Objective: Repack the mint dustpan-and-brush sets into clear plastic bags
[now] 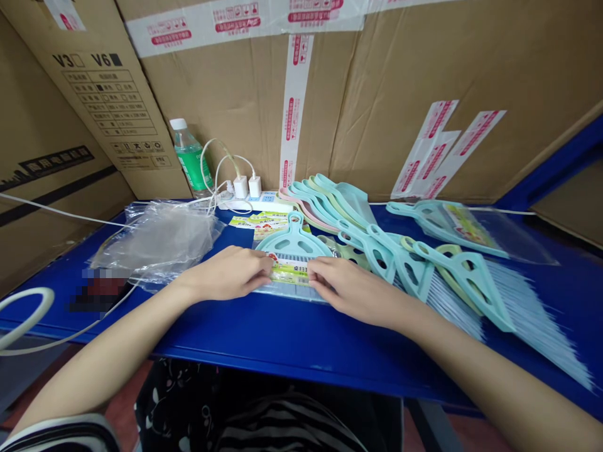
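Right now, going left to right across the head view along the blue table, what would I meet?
Plastic bag → left hand → labelled brush → right hand → loose brushes

Plastic bags [157, 242] sit left on the table [301, 342], small brooms [471, 282] pile up right, and a power strip [249, 202] runs behind, right against cardboard boxes [226, 81].

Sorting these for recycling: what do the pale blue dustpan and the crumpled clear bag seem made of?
The pale blue dustpan looks like matte moulded plastic; its smooth, rounded oval cut-outs suggest this. The crumpled clear bag seems thin glossy plastic film, from its see-through folds and sheen; the exact plastic can't be told.
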The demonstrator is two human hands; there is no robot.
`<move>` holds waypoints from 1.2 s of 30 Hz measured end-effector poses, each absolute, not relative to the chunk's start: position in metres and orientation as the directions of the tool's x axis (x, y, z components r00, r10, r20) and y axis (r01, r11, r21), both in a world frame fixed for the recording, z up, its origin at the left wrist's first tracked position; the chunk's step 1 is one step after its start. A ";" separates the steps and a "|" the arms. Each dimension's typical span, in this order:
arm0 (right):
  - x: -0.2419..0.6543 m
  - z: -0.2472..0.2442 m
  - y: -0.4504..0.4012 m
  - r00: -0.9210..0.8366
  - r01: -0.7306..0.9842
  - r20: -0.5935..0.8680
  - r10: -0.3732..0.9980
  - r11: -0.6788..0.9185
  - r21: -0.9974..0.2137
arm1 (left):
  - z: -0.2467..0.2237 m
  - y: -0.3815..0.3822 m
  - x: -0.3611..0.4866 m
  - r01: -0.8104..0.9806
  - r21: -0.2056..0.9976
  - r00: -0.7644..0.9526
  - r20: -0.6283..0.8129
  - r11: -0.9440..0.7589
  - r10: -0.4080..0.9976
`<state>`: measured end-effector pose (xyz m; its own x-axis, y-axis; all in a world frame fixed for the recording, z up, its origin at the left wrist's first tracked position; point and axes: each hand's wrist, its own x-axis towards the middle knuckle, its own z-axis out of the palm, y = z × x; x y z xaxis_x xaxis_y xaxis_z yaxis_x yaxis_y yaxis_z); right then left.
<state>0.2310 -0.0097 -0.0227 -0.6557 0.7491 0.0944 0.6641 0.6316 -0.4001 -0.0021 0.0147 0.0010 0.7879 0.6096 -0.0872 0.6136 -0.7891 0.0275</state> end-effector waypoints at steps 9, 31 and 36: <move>0.231 -0.021 -0.011 -0.642 0.681 0.103 0.760 0.626 -0.380 | -0.002 0.016 0.000 0.664 -0.008 0.741 -0.132 -0.748 0.659; 0.231 -0.024 -0.009 -0.673 0.678 0.101 0.732 0.666 -0.312 | -0.003 0.018 -0.009 0.590 0.067 0.804 -0.129 -0.804 0.580; 0.230 -0.023 -0.009 -0.674 0.683 0.079 0.735 0.660 -0.313 | -0.003 0.020 -0.010 0.553 0.129 0.833 -0.110 -0.823 0.543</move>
